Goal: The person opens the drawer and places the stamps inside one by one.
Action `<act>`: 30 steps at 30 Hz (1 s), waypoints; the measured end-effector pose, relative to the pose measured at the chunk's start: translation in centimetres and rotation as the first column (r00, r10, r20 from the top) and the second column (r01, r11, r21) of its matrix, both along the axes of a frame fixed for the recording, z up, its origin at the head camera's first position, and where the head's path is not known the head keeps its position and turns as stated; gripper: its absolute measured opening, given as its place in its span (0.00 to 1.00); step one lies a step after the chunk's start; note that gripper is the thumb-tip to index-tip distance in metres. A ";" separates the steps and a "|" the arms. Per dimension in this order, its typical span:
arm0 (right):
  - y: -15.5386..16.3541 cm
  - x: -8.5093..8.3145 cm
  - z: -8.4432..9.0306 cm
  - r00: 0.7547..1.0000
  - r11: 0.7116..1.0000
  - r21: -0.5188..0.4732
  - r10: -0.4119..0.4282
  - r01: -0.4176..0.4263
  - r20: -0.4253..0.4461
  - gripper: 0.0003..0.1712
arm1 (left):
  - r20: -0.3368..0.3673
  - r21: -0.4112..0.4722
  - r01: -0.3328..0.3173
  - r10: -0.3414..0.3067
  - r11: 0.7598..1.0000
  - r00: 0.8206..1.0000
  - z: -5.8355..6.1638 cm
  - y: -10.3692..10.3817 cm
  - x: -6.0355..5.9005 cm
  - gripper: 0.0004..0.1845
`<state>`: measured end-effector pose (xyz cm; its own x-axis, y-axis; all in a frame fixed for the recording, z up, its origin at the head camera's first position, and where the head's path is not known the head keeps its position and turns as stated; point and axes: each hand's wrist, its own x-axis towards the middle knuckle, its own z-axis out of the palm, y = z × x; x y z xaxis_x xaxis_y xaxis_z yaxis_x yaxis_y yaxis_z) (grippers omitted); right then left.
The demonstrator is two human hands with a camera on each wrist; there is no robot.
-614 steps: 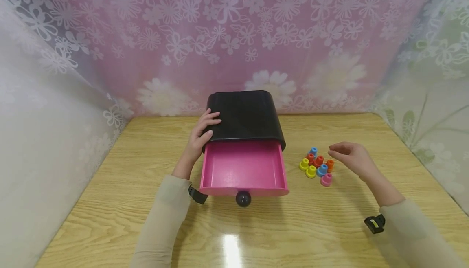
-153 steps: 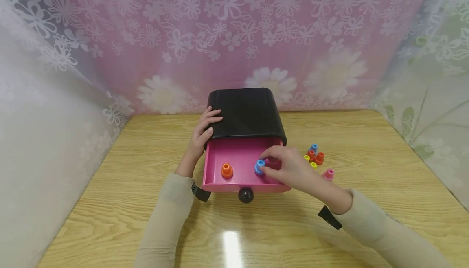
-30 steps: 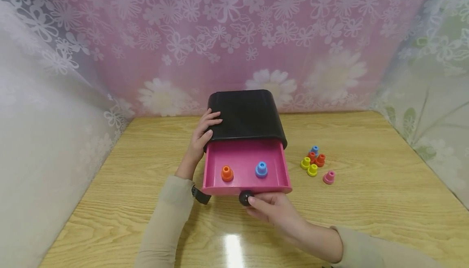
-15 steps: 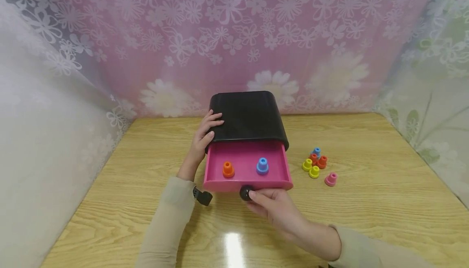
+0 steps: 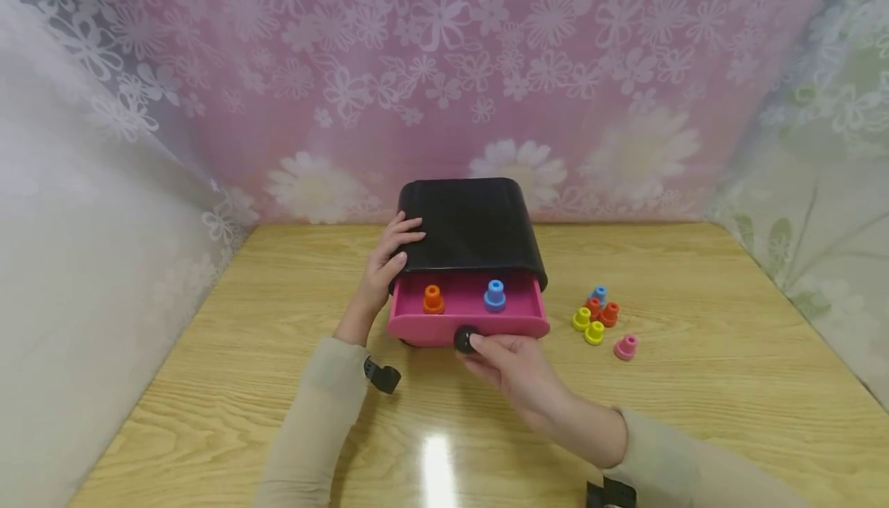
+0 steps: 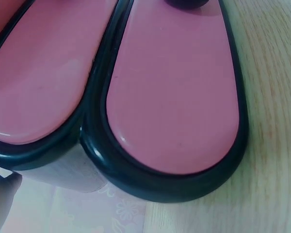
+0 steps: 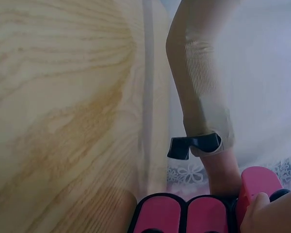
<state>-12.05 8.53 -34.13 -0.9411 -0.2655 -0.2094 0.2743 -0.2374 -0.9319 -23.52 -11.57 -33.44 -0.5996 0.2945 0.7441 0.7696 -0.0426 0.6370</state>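
Note:
My left hand (image 5: 387, 257) rests on the left edge of a black drawer cabinet (image 5: 475, 226), fingers stretched over its top. With thumb and fingers, my right hand (image 5: 531, 377) pinches the round black knob (image 5: 463, 340) of the pink top drawer (image 5: 424, 329), which stands partly out. An orange peg-like piece (image 5: 433, 299) and a blue one (image 5: 495, 296) stand upright in that drawer, left and right. The left wrist view shows lower pink drawer fronts (image 6: 174, 92) in black frames. In the right wrist view, my right hand (image 7: 274, 218) is at the lower right beside the pulled-out drawer (image 7: 259, 180).
Right of the cabinet, several similar pieces stand on the wooden table (image 5: 694, 415): a blue (image 5: 599, 294), two red (image 5: 610, 314), two yellow (image 5: 593, 332), and a pink piece (image 5: 626, 347) slightly apart. A flowered curtain (image 5: 444, 91) hangs behind and at the sides.
Earlier, the orange and blue pieces went from the table group into the drawer. Over the last second, the right hand has pushed the drawer partway inward by its knob; the left hand stays put.

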 end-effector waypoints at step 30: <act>-0.7 -3.8 -0.2 0.987 0.988 -0.037 -0.148 0.150 0.058 0.12 | -0.013 -0.001 0.005 -0.005 1.000 1.000 -0.3 0.1 -0.2 0.18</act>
